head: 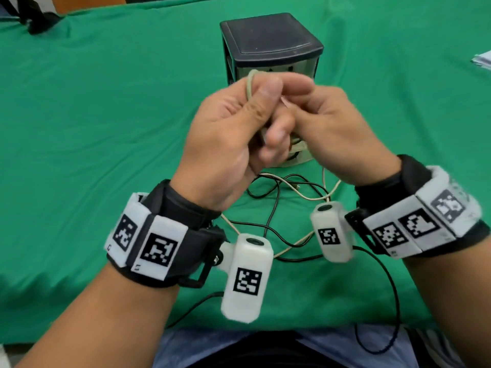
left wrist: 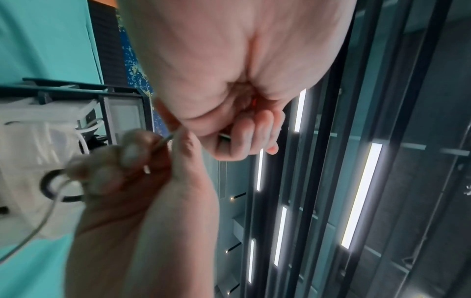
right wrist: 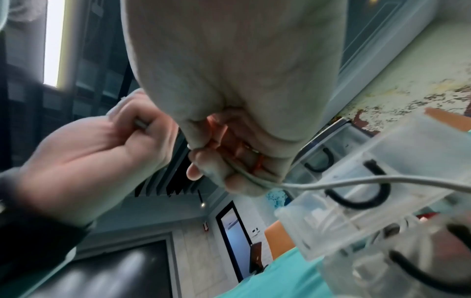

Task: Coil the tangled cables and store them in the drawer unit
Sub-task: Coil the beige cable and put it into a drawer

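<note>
Both hands are raised together in front of the drawer unit (head: 271, 41), a black frame with translucent drawers. My left hand (head: 265, 102) grips a pale cable (head: 249, 83) that loops up over its thumb. My right hand (head: 300, 102) pinches the same cable just beside it. In the right wrist view the right hand's fingers (right wrist: 229, 177) curl round the pale cable (right wrist: 356, 181), which trails off to the right. On the green cloth below the hands lies the tangle of black and pale cables (head: 279, 197). A lower drawer (head: 297, 158) seems pulled out behind the hands.
A green cloth (head: 106, 128) covers the table. A dark bag (head: 34, 19) lies at the far left corner and papers (head: 482, 61) at the right edge. A thin black lead (head: 393, 301) hangs from the wrist gear over the table's front edge.
</note>
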Motion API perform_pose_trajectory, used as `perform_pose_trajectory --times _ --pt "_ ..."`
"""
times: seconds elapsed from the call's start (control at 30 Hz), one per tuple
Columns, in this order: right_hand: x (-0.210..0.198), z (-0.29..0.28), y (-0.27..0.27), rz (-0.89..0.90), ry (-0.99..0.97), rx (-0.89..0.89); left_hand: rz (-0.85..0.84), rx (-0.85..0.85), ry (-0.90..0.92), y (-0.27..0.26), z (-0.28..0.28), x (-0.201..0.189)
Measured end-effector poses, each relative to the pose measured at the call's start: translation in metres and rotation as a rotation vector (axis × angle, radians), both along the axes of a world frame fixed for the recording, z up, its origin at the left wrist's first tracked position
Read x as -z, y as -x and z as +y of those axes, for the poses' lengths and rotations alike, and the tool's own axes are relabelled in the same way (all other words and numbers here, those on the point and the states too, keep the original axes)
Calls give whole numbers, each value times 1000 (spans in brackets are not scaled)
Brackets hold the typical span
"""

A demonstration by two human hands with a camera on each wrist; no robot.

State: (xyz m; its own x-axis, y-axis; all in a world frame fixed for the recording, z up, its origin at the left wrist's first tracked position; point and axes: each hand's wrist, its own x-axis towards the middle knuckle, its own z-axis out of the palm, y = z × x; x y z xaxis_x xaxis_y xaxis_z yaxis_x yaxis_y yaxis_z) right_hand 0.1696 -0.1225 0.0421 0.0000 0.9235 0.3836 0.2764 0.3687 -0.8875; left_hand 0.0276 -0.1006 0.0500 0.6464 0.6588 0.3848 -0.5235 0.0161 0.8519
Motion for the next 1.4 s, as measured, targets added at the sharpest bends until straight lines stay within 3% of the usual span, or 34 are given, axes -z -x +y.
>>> perform_pose_trajectory --times 0.17,0.33,0.4,0.5,0.57,0.67,0.9,1.03,1.13,1.23,1.4 --pt "11 -7 23 -65 175 -113 -106 -74 79 6 10 -14" --pt "13 -15 14 -362 260 -155 -58 -325 19 15 26 -10" --pt "13 -18 8 -449 270 -153 75 -479 -124 17 34 -3" --pt "4 -23 -2 -436 194 -92 510 -631 -438 19 37 10" --pt "-5 -25 -10 -395 113 -40 773 -599 -552 18 35 19" --pt "-14 -25 -18 -338 55 3 891 -454 -546 16 29 25" --pt "-12 -17 -20 -157 -81 159 714 -139 -296 10 8 13" --pt "-5 -9 -15 -58 -117 184 495 12 -149 6 2 9" --pt "5 -3 -11 -84 -63 174 305 83 -79 6 1 0" --pt "20 2 -7 -129 67 55 139 100 -11 6 3 -9" --pt "23 -2 -2 -226 166 11 -6 -69 45 3 13 -13"
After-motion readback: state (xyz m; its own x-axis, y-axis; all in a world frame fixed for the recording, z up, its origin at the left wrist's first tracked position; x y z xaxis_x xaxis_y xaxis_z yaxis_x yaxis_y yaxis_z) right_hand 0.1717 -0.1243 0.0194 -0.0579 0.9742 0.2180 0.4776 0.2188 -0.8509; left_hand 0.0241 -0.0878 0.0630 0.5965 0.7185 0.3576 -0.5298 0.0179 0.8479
